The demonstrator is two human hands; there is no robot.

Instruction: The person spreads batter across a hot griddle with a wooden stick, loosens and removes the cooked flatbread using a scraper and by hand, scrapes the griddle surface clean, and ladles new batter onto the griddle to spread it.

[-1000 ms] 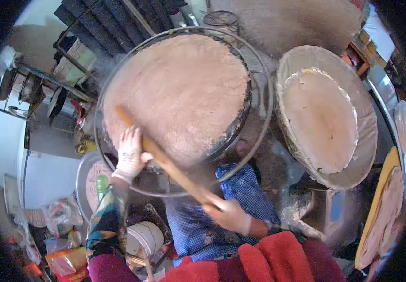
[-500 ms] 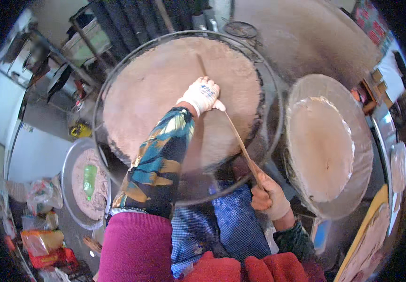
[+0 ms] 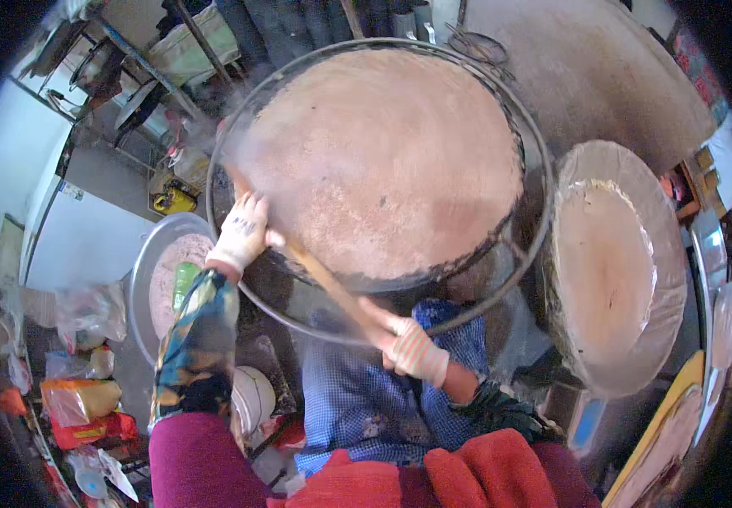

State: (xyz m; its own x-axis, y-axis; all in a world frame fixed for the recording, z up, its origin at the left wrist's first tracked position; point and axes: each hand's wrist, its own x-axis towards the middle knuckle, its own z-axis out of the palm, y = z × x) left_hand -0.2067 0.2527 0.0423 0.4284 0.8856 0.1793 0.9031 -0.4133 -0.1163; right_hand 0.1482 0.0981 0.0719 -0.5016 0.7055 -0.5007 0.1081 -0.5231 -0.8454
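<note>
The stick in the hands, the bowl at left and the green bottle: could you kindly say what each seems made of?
The stick: probably smooth, matt wood, from its tan colour. The bowl: likely smooth metal, from its grey sheen. The bottle: perhaps plastic, from its green, seemingly translucent body.

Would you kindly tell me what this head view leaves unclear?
In the head view:
- Wooden stick: partly covered by the left hand; far end blurred.
- Green bottle: lower end behind the camouflage sleeve.
- White bucket: left side behind that sleeve.
- Yellow board: cut off by the lower edge.
</note>
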